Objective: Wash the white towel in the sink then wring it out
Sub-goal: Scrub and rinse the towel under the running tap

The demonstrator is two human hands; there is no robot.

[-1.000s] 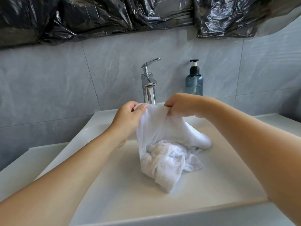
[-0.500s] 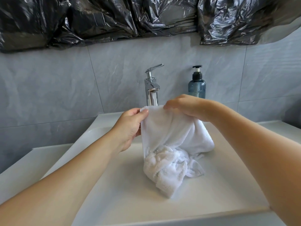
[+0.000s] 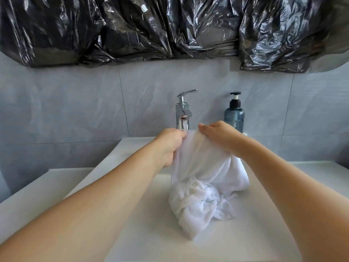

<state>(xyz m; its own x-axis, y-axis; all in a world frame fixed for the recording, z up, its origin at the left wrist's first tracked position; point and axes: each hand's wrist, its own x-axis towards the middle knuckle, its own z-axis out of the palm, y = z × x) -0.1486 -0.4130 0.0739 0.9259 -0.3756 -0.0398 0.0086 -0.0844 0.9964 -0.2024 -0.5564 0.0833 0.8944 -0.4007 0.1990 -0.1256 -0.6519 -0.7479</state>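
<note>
Sink (image 3: pixel 132 195): white, rectangular, shallow flat-bottomed basin w/ smooth matte surface; holds the white towel (image 3: pixel 200 186), whose lower bunched end touches the basin floor below and slightly right of both hands. Left hand (image 3: pixel 168 146) grips the towel's top edge, fingers curled round the fabric, knuckles look wet. Right hand (image 3: pixel 219 137) pinches the same top edge just beside the left hand, fingers bent over the cloth. Upper towel section is pulled taut and smooth between the hands, semi-sheer when stretched; lower section is crumpled wet terry, looped texture visible, w/ a thicker folded roll under the right wrist. Faucet (image 3: pixel 182 112): chrome, square-ish body, single lever on top, directly behind the hands; can't tell if water is running. Soap bottle (image 3: pixel 234 116): translucent blue-grey cylinder, black pump head, behind the right hand on the rear ledge, approx half full by the look; no readable label. Wall (image 3: pixel 75 110) behind: large grey stone-look tiles. Above, crinkled glossy black plastic sheeting (image 3: pixel 151 29) spans the full width. No legible text anywhere.
</note>
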